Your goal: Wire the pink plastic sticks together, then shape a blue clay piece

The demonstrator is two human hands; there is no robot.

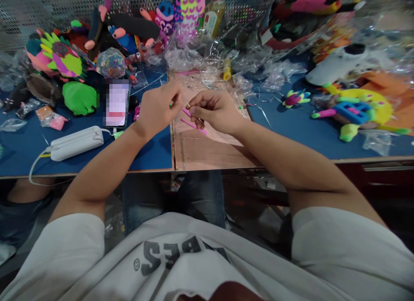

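My left hand (pixel 159 107) is closed in a pinch over the pale brown board (pixel 207 148) in the middle of the table; something small and green shows at its fingertips. My right hand (pixel 213 110) is also closed, its fingers pinching a thin pink strip (pixel 194 125) that slants down over the board. A short pink piece (pixel 186 111) lies between the two hands, which almost touch. I cannot make out exactly what the left fingers hold.
A phone (pixel 117 102) and a white power bank (pixel 76 142) with a cable lie on the blue mat (pixel 152 150) to the left. Bright felt toys (pixel 61 59) crowd the back left, clear plastic bags (pixel 207 59) the back middle, more toys (pixel 359 109) the right.
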